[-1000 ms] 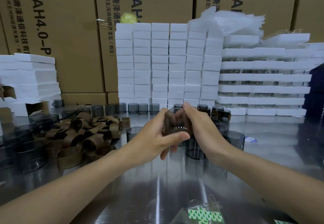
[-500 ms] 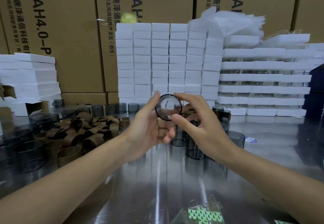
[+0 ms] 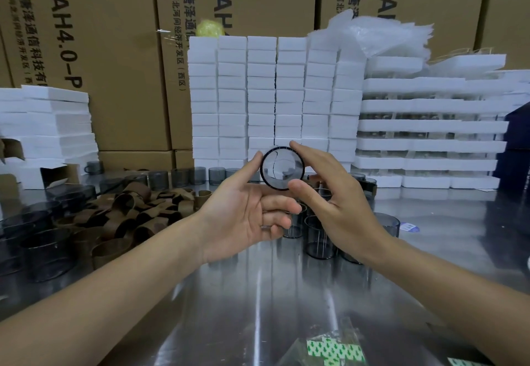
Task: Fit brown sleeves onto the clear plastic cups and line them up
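I hold a clear plastic cup (image 3: 282, 168) up at chest height, tipped so its round end faces me. My left hand (image 3: 243, 210) supports it from the left and below, thumb on the rim. My right hand (image 3: 335, 202) pinches it between forefinger on top and thumb beneath. A pile of brown sleeves (image 3: 126, 213) lies on the steel table at the left. Bare smoky cups (image 3: 319, 236) stand just under my hands. A row of cups (image 3: 198, 176) runs along the back of the table.
Large dark cups (image 3: 37, 239) crowd the left edge. White foam blocks (image 3: 275, 101) are stacked behind, with foam trays (image 3: 430, 133) at the right and cardboard cartons behind them. A packet with green-and-white stickers (image 3: 335, 351) lies near the table's front edge.
A second ago both hands gripped the cup low over the table. They have lifted it and tipped its round end toward me; over the last half second it rose slightly more.
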A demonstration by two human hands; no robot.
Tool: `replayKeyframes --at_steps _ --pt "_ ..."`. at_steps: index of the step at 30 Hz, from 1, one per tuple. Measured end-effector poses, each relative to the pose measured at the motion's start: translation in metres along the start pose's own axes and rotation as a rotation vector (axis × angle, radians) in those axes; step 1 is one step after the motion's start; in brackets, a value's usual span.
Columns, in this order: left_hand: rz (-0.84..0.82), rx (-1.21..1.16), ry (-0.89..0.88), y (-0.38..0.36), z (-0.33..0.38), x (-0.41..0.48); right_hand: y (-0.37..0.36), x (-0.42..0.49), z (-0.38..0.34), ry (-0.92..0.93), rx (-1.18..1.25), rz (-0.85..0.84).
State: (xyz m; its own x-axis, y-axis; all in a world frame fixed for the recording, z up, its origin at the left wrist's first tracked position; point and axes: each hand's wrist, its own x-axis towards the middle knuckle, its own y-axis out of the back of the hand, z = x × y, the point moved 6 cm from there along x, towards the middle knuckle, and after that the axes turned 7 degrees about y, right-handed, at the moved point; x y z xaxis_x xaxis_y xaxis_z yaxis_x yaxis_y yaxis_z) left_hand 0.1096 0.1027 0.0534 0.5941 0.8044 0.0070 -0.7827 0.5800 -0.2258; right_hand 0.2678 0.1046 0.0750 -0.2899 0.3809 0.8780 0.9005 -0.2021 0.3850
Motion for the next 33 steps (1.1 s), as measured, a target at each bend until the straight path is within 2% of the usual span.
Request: replayKeyframes --at_steps 3,7,9,12,14,16,18,20,22,24,26,29,33 --pt "0.011 0.070 -0.015 0.004 -0.001 0.003 0.000 0.000 -0.001 0.000 0.012 -0.019" --pt "0.120 0.496 -0.071 0.011 0.002 0.006 0.003 0.002 -0.005 0.046 -0.061 0.020" --pt "0.263 0.663 -0.198 0.021 0.016 0.004 0.009 0.004 -0.004 0.045 -0.051 0.086" --pt "0.487 0.715 -0.378 0.054 0.049 -0.005 0.014 0.004 0.004 -0.056 0.066 0.149" --pt "0.697 0.939 -0.441 0.086 0.068 -0.015 0.015 0.004 0.012 -0.127 0.123 0.141" --pt "0.900 1.256 -0.388 0.118 0.077 -0.026 0.014 0.005 0.018 -0.155 0.083 0.077" --pt "1.024 1.460 -0.273 0.145 0.079 -0.034 0.013 0.005 0.021 -0.108 -0.073 -0.031" --pt "1.027 1.573 -0.120 0.163 0.075 -0.034 0.009 0.005 0.021 -0.005 -0.318 -0.160" --pt "0.898 1.641 0.069 0.174 0.067 -0.028 0.003 0.005 0.019 0.095 -0.475 -0.228" --pt "0.776 1.684 0.246 0.181 0.057 -0.025 0.001 0.004 0.019 0.128 -0.519 -0.223" --pt "0.749 1.731 0.359 0.189 0.050 -0.025 0.002 0.004 0.019 0.126 -0.487 -0.186" --pt "0.771 1.834 0.397 0.194 0.045 -0.022 0.005 0.004 0.017 0.138 -0.427 -0.151" --pt "0.839 1.843 0.319 0.193 0.044 -0.018 0.010 0.006 0.011 0.104 -0.395 -0.120"
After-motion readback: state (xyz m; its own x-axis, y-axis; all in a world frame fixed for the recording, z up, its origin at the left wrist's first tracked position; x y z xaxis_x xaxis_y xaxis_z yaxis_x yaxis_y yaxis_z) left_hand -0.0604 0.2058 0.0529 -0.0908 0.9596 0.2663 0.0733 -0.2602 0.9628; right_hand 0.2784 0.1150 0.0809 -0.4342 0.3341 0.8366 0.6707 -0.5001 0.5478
